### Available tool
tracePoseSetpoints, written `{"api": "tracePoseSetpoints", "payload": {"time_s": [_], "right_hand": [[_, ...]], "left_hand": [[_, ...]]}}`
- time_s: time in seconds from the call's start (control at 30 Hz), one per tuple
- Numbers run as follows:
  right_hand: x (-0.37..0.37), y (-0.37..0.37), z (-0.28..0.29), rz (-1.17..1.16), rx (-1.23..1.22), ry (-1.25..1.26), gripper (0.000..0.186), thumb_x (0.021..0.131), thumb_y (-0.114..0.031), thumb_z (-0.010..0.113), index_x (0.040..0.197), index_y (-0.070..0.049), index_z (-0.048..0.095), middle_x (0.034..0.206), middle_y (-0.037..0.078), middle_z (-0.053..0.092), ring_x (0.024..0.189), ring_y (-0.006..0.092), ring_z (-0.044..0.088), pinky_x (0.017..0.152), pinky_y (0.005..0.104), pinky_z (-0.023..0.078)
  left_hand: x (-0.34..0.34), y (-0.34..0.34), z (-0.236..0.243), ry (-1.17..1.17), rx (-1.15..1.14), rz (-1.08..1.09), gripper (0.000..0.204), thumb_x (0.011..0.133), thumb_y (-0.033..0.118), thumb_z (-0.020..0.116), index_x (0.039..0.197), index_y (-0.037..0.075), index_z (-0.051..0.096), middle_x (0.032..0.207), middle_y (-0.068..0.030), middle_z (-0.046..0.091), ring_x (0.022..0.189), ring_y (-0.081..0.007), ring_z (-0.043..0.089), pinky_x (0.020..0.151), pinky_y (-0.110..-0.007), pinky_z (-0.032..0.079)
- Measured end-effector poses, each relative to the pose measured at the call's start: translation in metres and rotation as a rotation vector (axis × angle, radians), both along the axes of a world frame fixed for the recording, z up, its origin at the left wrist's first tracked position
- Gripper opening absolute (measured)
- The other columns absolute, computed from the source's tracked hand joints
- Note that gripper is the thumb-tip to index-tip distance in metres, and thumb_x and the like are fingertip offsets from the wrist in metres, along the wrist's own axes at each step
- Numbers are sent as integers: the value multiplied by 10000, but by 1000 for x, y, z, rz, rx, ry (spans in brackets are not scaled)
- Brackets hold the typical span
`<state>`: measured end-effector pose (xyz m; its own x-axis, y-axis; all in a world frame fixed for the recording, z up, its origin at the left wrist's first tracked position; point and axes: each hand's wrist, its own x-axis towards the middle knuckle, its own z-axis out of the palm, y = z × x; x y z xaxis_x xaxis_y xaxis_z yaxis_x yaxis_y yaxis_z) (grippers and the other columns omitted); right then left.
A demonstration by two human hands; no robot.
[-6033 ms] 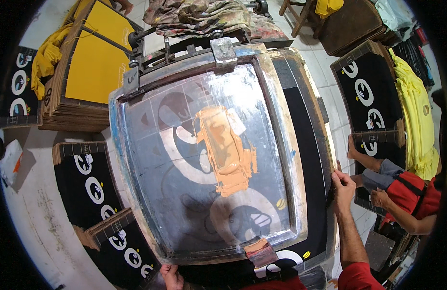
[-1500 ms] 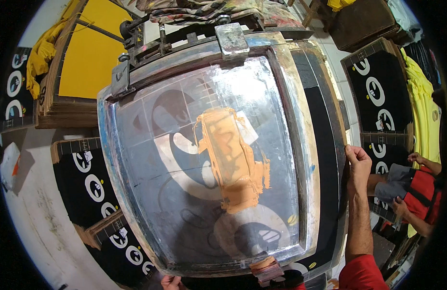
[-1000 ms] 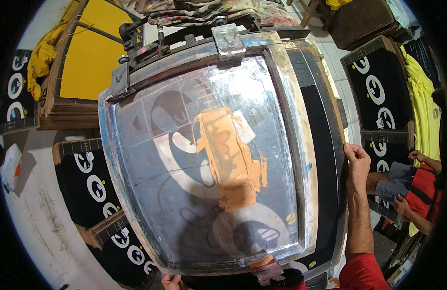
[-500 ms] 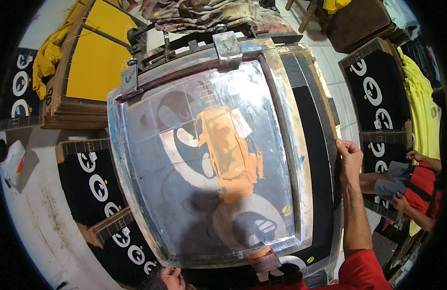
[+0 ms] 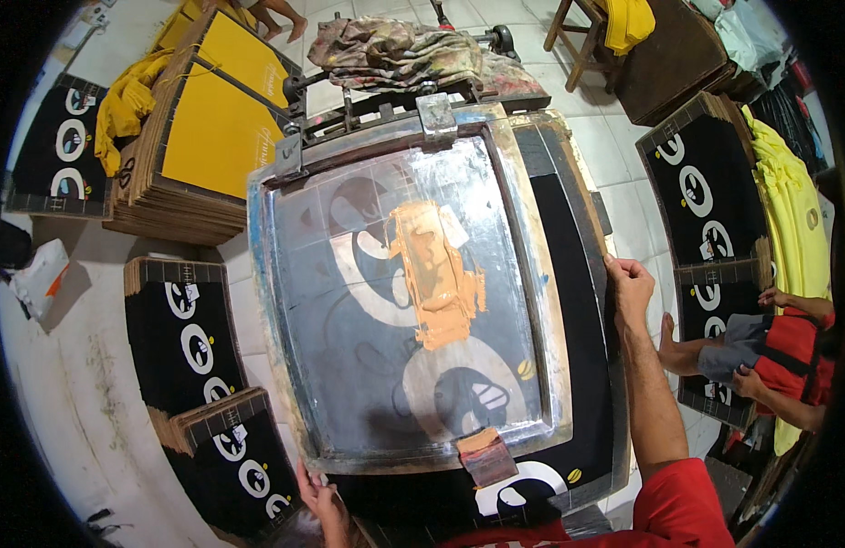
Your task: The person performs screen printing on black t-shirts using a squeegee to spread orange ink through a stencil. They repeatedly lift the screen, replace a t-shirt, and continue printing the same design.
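Observation:
A screen printing frame (image 5: 561, 365) lies in front of me over a flat board (image 5: 614, 429) covered with black fabric (image 5: 578, 274). Orange ink (image 5: 432, 283) is heaped on the frame's grey mesh (image 5: 304, 274). My right hand (image 5: 631, 290) pinches the board's right edge between thumb and fingers. At the near left corner, my left hand (image 5: 322, 500) is closed on what looks like the board's edge, just below the frame; its grip is partly hidden. An orange-smeared, dark red block (image 5: 488, 461) sits on the frame's near rail. White ring shapes show on the fabric below it.
Metal clamps (image 5: 437, 117) hold the frame's far rail, with a stained cloth (image 5: 395, 53) behind. Stacked boards with printed black fabric stand left (image 5: 199, 338) and right (image 5: 697, 183). A yellow-topped stack (image 5: 221, 110) is at far left. Another person (image 5: 751, 352) stands at right.
The view has shifted, so the frame and board appear slightly lower and more of the near fabric shows. My left hand has come further into view; my right hand keeps its pinch on the board.

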<state>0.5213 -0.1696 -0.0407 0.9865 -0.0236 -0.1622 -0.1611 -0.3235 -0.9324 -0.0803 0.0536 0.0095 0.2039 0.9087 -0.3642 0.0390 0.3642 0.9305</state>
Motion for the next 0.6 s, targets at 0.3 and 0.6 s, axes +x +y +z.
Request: {"api": "tracePoseSetpoints", "payload": {"time_s": [0.3,0.6], "right_hand": [[-4,-6,12,-130,23,-132,398,909,-260,826,1155,9,665,853,-19,590,721,76,488,638,244,413],[-266,-69,99,720,-282,743,489,927,-466,760,874,20,773,712,82,737,616,137,710,539,303,565]], "left_hand": [[45,-2,10,292,114,155,402,1056,142,580,1394,-74,554,1261,-115,651,1100,-175,605,1000,-327,468],[40,-7,-4,235,128,160,482,1064,152,576,1470,-88,474,1330,-147,625,1161,-196,593,1036,-325,447]]}}
